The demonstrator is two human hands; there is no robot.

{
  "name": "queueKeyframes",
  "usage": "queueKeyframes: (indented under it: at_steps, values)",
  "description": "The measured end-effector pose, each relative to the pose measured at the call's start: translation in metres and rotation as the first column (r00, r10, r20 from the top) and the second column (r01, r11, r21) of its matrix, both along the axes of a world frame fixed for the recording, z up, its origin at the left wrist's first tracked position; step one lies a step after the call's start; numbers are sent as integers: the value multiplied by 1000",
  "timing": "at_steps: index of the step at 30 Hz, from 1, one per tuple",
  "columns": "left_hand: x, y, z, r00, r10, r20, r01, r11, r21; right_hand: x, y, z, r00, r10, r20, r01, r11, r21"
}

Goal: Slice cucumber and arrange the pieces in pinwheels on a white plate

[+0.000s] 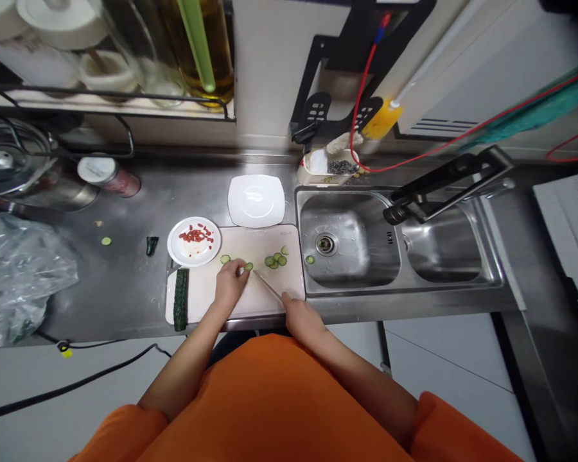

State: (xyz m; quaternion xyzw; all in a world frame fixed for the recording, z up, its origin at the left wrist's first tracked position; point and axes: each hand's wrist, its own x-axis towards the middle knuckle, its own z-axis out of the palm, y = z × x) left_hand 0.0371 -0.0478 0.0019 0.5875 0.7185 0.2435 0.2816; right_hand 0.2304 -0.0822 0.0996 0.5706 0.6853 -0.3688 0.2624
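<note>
Fingers (238,268) hiding cucumber piece, knife (268,287) blurred

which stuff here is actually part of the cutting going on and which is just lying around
In use: left hand on cucumber piece; right hand with knife; cutting board; cucumber slices; cucumber half.

Lying about: square plate; round plate; plastic bag; sink; can.

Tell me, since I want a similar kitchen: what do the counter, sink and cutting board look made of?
The counter and sink look like brushed stainless steel: grey, with dull reflections. The cutting board seems pale plastic, smooth and uniformly off-white, though I cannot be sure.
</note>
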Motion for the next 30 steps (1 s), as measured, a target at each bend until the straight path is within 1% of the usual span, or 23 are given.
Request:
queueKeyframes:
  at_steps: [2, 4, 8, 10, 11, 13, 17, 19, 22, 24, 26, 28, 30]
  values:
    - [-1, 0, 3, 999, 28, 45, -26, 998, -50, 5, -2, -1, 1000, -7, -4, 7, 1000, -10]
    - [-5, 0, 6, 993, 95, 68, -89, 993, -79, 7, -3, -1, 1000, -9, -4, 9, 1000, -1]
    - [-21, 2, 10, 955, 293, 36, -290, 954, -69, 7, -3, -2, 1000, 1, 4, -1, 1000, 6]
    - [-29, 3, 9, 941, 339, 10, -338, 940, -50, 7, -3, -2, 1000, 7, 5, -7, 1000, 6]
    - [-32, 3, 8, 941, 338, -10, -338, 940, -33, 7, -2, -2, 1000, 11, 8, -11, 1000, 5]
    - [-37, 3, 5, 952, 299, -70, -299, 954, 16, 7, -1, -2, 1000, 22, 15, -22, 1000, 1]
    - [-38, 1, -2, 962, 182, -204, -164, 981, 103, 7, 0, -2, 999, 34, 20, -34, 999, -2]
    - [-38, -1, -2, 954, 150, -260, -126, 986, 105, 7, -1, -3, 999, 36, 13, -36, 999, 5]
    - [-35, -3, 4, 945, 119, -304, -91, 990, 105, 9, -2, -5, 999, 35, 6, -35, 999, 13]
    - [-30, -2, 8, 961, 58, -269, -23, 991, 130, 9, -3, -6, 999, 37, -1, -37, 999, 14]
    - [-23, 4, 11, 982, -71, -177, 98, 983, 152, 10, -2, -6, 999, 44, -11, -44, 999, 15]
    - [-12, 14, 11, 975, -211, -72, 220, 963, 156, 10, -2, -6, 999, 50, -11, -50, 999, 22]
    - [-1, 28, 10, 955, -297, -9, 296, 947, 125, 10, -2, -5, 998, 54, -8, -54, 998, 29]
